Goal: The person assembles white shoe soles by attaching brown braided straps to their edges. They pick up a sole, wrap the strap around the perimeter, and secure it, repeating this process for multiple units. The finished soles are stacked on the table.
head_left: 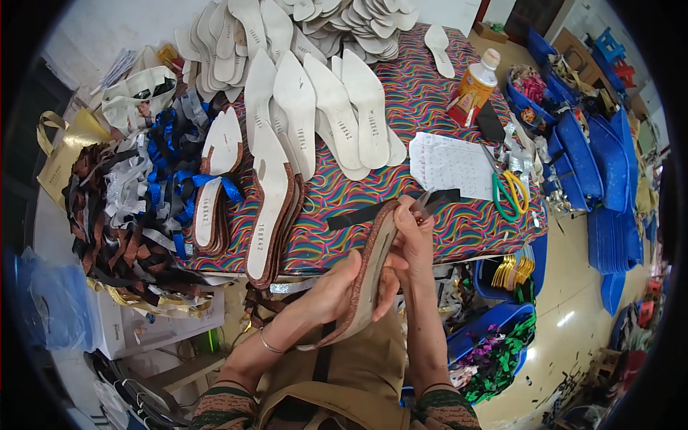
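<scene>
My left hand (337,287) grips a long pointed shoe sole (369,276) with a glittery brown edge, held on its side above my lap. My right hand (414,240) pinches the sole's upper end, where a thin silvery strap (424,199) sticks up between the fingers. A black strip (373,213) lies on the table just beyond the hands. Near the table's front edge sit stacks of similar brown-edged soles (272,208) with white insoles, some with blue straps (215,186).
Many white insoles (337,107) cover the back of the table with the colourful wavy cloth (459,236). A glue bottle (476,86), a paper sheet (451,165) and green-yellow scissors (510,192) lie at the right. Strap heaps (129,208) fill the left; blue bins (595,165) stand right.
</scene>
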`<state>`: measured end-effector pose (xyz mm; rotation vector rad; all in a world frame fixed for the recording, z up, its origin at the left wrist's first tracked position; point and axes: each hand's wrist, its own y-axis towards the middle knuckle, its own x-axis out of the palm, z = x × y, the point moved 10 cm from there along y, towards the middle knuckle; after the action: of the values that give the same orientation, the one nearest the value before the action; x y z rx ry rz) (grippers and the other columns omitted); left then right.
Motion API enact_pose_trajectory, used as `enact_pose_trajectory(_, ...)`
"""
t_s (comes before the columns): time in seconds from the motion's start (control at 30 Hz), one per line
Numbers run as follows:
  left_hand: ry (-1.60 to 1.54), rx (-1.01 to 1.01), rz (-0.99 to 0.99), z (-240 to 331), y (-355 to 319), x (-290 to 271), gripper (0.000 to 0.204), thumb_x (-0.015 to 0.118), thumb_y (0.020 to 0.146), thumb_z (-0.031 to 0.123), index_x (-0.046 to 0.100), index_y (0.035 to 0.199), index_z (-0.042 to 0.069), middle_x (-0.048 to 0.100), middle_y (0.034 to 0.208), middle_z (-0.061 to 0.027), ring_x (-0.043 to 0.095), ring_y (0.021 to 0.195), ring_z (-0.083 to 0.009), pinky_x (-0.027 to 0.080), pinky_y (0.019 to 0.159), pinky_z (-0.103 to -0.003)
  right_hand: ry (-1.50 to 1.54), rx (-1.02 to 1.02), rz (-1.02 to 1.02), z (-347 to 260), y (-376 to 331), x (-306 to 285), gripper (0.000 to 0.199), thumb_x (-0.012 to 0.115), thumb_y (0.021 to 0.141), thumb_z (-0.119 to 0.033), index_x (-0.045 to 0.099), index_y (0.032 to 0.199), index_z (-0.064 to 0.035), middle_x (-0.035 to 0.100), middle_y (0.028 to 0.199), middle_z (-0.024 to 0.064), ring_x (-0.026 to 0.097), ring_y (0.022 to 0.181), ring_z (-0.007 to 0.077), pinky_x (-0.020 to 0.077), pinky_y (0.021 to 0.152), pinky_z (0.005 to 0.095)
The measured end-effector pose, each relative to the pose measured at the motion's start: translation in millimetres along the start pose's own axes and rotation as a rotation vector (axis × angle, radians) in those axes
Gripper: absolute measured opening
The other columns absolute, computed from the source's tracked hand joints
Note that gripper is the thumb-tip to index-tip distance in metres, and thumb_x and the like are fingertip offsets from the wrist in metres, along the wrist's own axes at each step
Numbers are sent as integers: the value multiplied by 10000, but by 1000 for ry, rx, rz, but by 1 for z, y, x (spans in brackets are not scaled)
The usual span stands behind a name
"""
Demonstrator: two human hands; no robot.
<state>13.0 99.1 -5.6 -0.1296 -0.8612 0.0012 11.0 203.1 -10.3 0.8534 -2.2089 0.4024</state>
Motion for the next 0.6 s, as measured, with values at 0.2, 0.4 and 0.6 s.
enact_pose_trajectory(0.2,41,-64,149,1,-15,-12,718,250,992,593,411,1335,-17,576,902,-131,587,710,-205,484,645,-321,-253,-1,14,-3,-4,1,163,687,873,-119,603,739,-78,603,675,-33,499,550,13,367,462,181)
enact_pose_trajectory(0.4,112,-73,175,9,-26,-17,595,261,1039,481,502,1261,-16,617,827,-83,615,659,-156,499,596,-288,-425,-25,-81,-16,-22,19,136,692,844,-96,603,758,-41,561,692,-28,495,564,19,337,444,167)
enact_pose_trajectory(0.6,346,-158,-1,18,-38,-6,543,306,1041,447,544,1208,-12,641,860,-65,616,734,-129,500,668,-269,-260,-24,-3,-6,-40,5,156,633,902,-128,579,785,-39,499,613,-41,404,467,21,255,387,198)
